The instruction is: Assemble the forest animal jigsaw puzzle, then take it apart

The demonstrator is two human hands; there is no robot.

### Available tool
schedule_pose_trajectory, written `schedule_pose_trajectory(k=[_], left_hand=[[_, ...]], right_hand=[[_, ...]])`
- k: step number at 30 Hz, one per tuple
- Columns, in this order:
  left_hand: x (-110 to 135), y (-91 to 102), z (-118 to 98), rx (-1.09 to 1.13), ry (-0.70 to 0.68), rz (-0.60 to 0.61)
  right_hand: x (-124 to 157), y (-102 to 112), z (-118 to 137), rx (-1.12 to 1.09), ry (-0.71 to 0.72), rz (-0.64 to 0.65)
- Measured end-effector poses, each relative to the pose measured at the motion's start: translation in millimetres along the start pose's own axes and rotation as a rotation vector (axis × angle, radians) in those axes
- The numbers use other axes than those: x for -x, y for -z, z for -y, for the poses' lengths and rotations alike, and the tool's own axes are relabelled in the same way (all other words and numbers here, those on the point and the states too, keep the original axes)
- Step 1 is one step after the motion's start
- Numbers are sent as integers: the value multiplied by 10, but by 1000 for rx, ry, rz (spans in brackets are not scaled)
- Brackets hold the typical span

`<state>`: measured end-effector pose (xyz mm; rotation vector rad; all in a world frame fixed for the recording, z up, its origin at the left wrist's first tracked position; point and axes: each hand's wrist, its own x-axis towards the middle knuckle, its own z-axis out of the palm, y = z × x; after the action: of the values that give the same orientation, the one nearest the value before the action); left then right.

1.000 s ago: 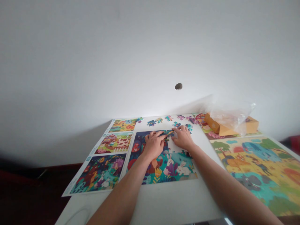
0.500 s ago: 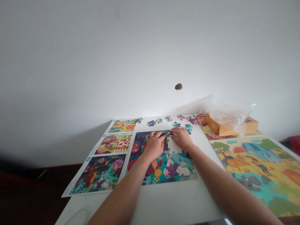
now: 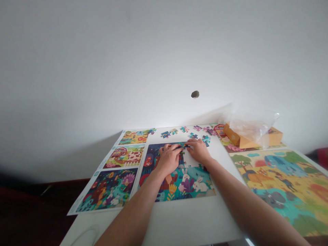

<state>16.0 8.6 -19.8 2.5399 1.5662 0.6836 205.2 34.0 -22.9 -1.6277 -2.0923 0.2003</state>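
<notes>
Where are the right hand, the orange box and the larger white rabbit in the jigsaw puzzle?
Right hand point(image 3: 199, 151): head view, on the back of the hand.
Orange cardboard box point(image 3: 231, 134): head view, on its left end.
Larger white rabbit point(image 3: 200, 186): head view, on its body.

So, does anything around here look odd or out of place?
One thing stands out: a small dark blotch on the white wall above the table. It sits alone, far from everything else. It could be a hole or a stuck-on mark; I cannot tell which.
</notes>
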Motion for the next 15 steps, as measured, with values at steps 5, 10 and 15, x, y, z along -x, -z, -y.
schedule_pose_trajectory(k=[5,10,15], left_hand=[[11,-8,7,4,0,-17],[9,-3,3,2,8,-13],[3,1,-1,7,-1,-10]], right_hand=[[3,0,9,1,-12,4],[1,-5,13,1,-13,1],[-1,-1,12,6,-7,7]])
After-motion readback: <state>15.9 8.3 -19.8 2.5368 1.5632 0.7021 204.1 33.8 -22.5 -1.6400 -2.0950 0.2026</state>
